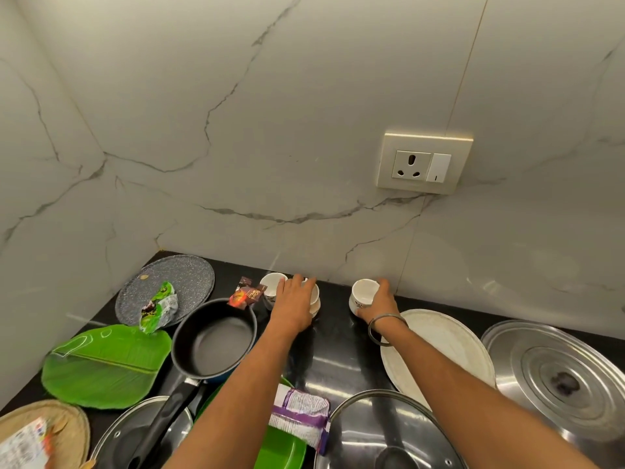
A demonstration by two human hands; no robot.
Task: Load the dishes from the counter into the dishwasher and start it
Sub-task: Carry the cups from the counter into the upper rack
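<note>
Against the marble wall at the back of the black counter [341, 360] stand three white cups. My left hand [295, 301] lies over the middle cup [315, 296], fingers curled round it; another white cup [270, 286] stands just left of it. My right hand [380, 304], with a metal bangle on the wrist, grips the right cup [362, 294] from its right side. A black saucepan [213, 336] sits left of my left forearm. A white plate [449, 343] lies under my right forearm.
A speckled grey plate [189, 275], a green leaf-shaped plate [105, 363], a green tray [280, 448], two glass lids [389, 431] and a steel lid [558, 377] crowd the counter. Snack wrappers [301, 418] lie among them. A wall socket [424, 162] is above.
</note>
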